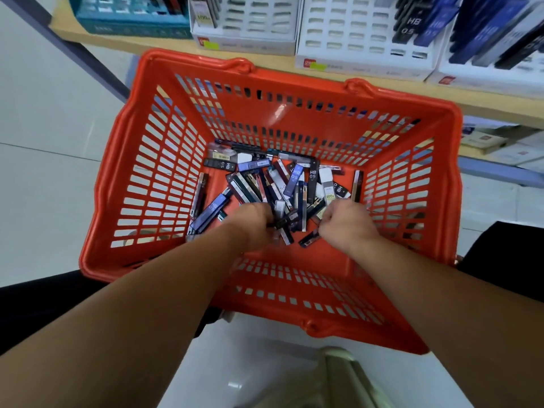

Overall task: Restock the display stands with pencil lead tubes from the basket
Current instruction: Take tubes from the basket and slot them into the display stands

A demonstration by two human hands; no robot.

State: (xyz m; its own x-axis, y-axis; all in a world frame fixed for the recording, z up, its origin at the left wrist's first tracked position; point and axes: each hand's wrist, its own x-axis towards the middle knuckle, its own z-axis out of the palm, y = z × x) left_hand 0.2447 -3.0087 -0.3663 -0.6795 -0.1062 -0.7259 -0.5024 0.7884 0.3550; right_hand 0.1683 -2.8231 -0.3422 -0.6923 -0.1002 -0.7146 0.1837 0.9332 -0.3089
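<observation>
An orange plastic basket point(123, 184) sits below the shelf edge, and several pencil lead tubes point(294, 178), black, blue and white, lie loose on its floor. Both my arms reach down into it. My left hand point(256, 222) has its fingers curled around a few tubes in the middle of the pile. My right hand point(347, 225) is curled over tubes at the right side of the pile; its fingertips are hidden. White slotted display stands point(353, 30) stand on the shelf above, the right one partly filled with dark tubes point(412, 25).
A wooden shelf point(117, 39) runs across the top, with a teal display box point(132, 19) at its left. Lower shelves with boxed goods point(500, 142) lie at the right. Pale floor tiles spread to the left, and a metal frame point(347, 375) shows beneath the basket.
</observation>
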